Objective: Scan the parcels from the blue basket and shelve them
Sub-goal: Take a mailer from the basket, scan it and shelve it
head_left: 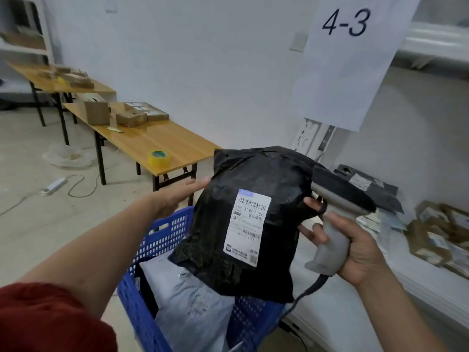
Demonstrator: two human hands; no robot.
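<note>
Parcel room: white shelf [431, 285] tagged 4-3, wooden tables [162, 141] with cartons [96, 113].
Black poly parcel [253, 179], white barcode label [250, 229], above blue basket [162, 240]; left hand [177, 196] flat, fingers straight against its edge; right hand [360, 250] wrapped round grey scanner [335, 240].

even, soft indoor light; faint shadows, motion blur at edges, wide-angle bending
</note>
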